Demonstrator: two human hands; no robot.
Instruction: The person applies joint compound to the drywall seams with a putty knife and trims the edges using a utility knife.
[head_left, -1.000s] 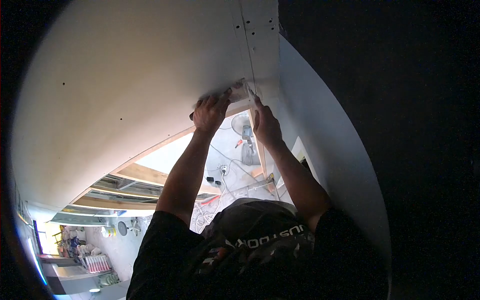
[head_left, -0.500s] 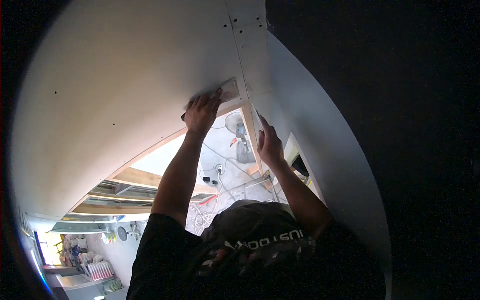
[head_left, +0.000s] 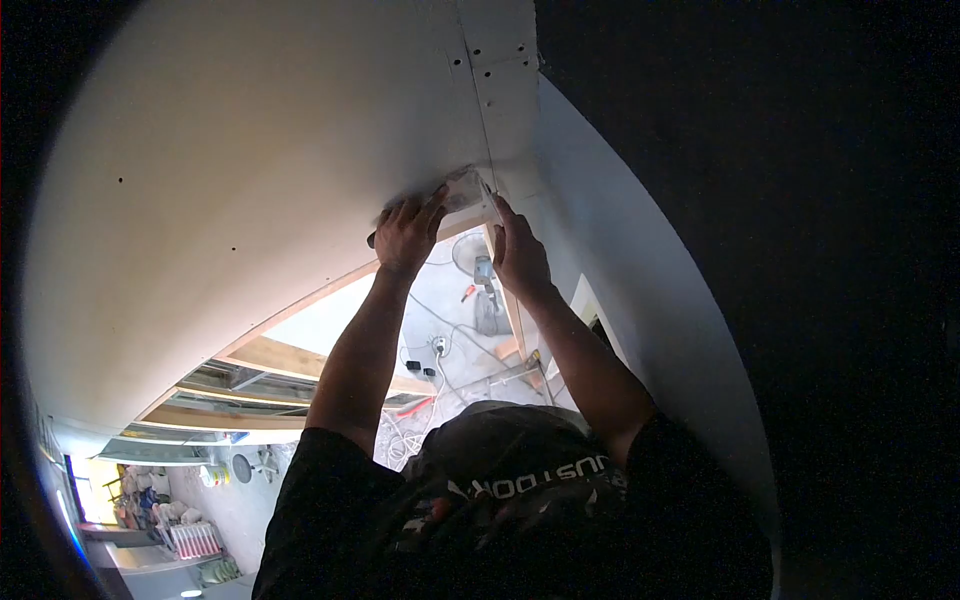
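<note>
My left hand (head_left: 405, 236) is raised overhead and grips the dark handle of a wide filling knife (head_left: 462, 190). Its pale blade lies flat against the white plasterboard (head_left: 250, 150), beside a vertical seam (head_left: 480, 110) with screw dots. My right hand (head_left: 518, 256) reaches up just right of the blade, its fingers stretched to the blade's corner at the seam. The back of that hand faces me, so its palm is hidden.
A narrow board strip (head_left: 508, 70) and a grey-white wall panel (head_left: 640, 270) run along the right. Wooden framing (head_left: 290, 352) edges an opening onto a floor with cables, a fan (head_left: 470, 252) and tools. My dark cap and shirt (head_left: 510, 500) fill the bottom.
My right hand has moved up from lower on the wall edge to the blade's corner. My left hand stays on the knife, whose blade has shifted slightly right along the board.
</note>
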